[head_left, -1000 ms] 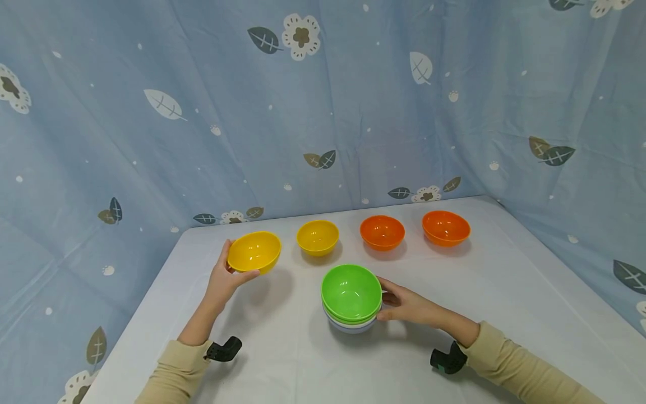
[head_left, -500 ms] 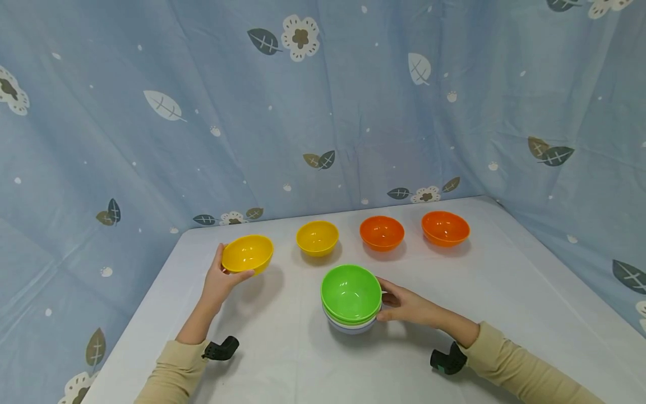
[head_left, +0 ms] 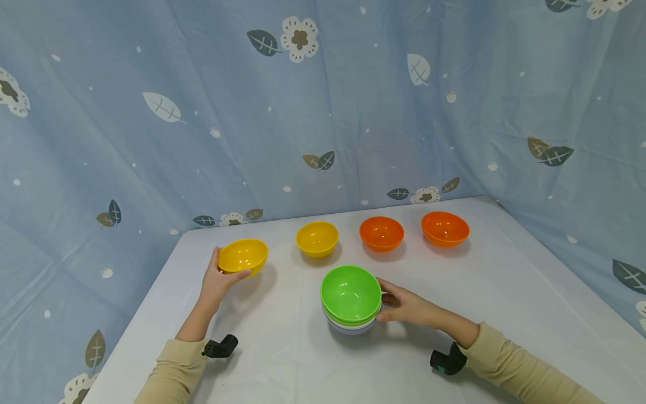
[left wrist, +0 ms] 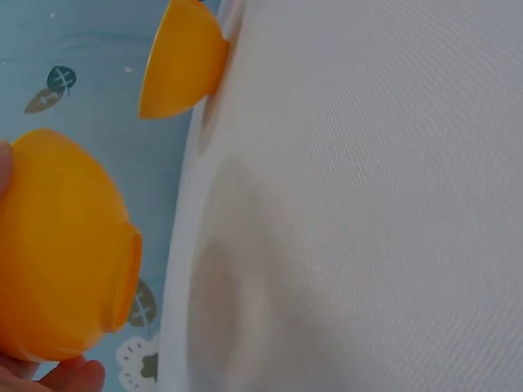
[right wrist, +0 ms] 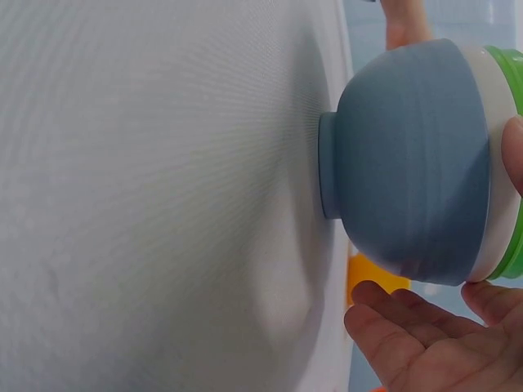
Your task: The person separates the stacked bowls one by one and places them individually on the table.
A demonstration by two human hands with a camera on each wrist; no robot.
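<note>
My left hand (head_left: 214, 283) grips a yellow bowl (head_left: 242, 257) by its side, thumb at the front and fingers behind. In the left wrist view, the foot of this yellow bowl (left wrist: 122, 282) is off the cloth and a shadow lies beside it. My right hand (head_left: 411, 307) holds the right side of a bowl stack with thumb and a finger; its other fingers stand apart from it. Green bowls (head_left: 351, 294) top the stack. Under them, a white bowl (right wrist: 494, 237) shows as a band above a grey-blue bowl (right wrist: 409, 163), whose foot rests on the table.
Along the back of the white-clothed table (head_left: 282, 348) stand another yellow bowl (head_left: 317, 239) and two orange bowls, one near the middle (head_left: 382, 233) and one farther right (head_left: 445, 229). A blue patterned curtain (head_left: 323, 101) hangs behind the table's back edge.
My left hand has carried the yellow bowl a little to the left and slightly lower. The right hand and the bowl stack have stayed put.
</note>
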